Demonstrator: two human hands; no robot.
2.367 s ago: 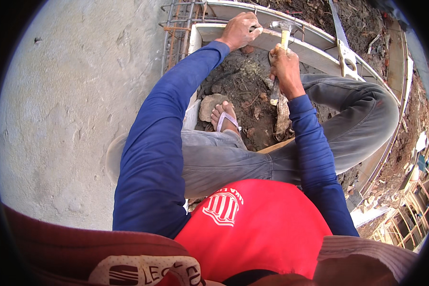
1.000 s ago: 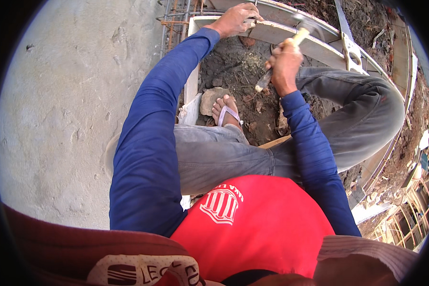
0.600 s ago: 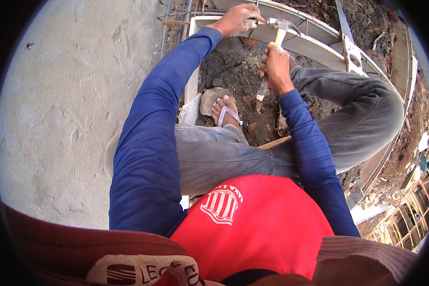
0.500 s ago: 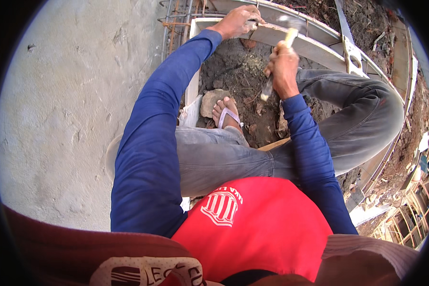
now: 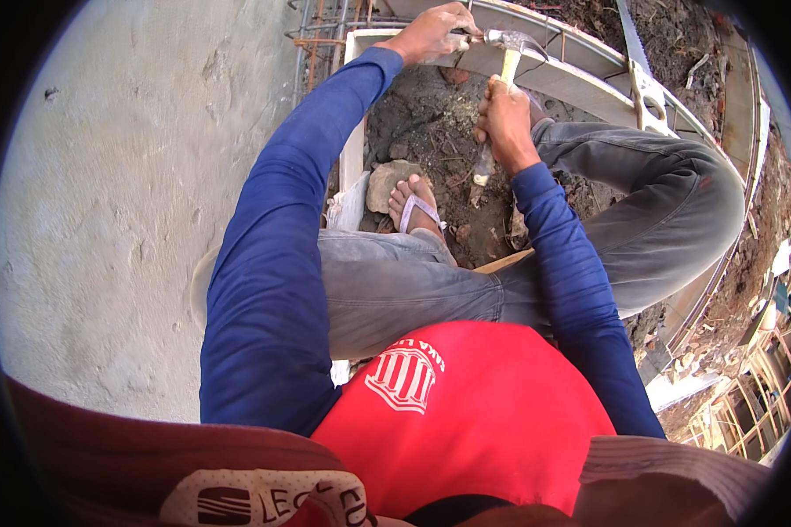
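My right hand (image 5: 505, 121) is wrapped round the pale handle of a claw hammer (image 5: 504, 39). The hammer's steel head lies level with the top of a curved board form (image 5: 545, 72), its striking face close against the fingertips of my left hand (image 5: 431, 35). That left hand is closed in a pinch at the board's upper edge, beside the corner of the form. Whatever sits between its fingers, at the hammer face, is too small to name.
Tied steel bars (image 5: 321, 39) stand by the form's left corner, next to a grey concrete slab (image 5: 149, 202). A handsaw (image 5: 646, 92) leans over the boards at right. My sandalled foot (image 5: 416, 206) rests by a stone (image 5: 387, 183) on dark soil inside the form.
The hammer has swung left and slightly up, from a blurred position apart from my left hand to right beside its fingertips. My left hand has shifted slightly left and up.
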